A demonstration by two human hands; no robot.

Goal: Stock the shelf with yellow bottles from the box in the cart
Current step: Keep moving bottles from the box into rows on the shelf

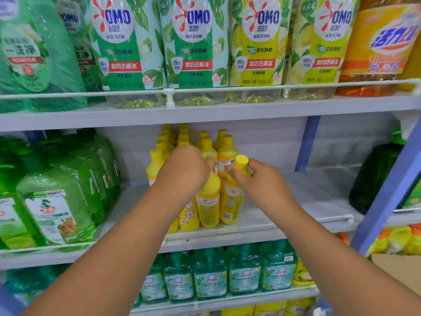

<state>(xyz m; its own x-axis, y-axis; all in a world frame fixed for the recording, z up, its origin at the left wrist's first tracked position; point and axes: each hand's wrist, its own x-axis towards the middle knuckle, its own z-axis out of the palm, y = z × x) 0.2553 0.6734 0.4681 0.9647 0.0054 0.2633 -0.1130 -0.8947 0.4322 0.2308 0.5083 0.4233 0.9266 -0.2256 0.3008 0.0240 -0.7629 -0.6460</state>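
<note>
Several yellow bottles stand in rows on the white middle shelf. My right hand grips the neck of a yellow bottle at the front right of the group, its cap showing above my fingers. My left hand is closed over the top of the neighbouring front yellow bottle. Both bottles stand upright on the shelf. The box and the cart are mostly out of view.
Large green jugs fill the shelf's left side. A dark green jug stands at the right beyond a blue upright post. Bare shelf lies between the yellow group and that post. A cardboard edge shows at lower right.
</note>
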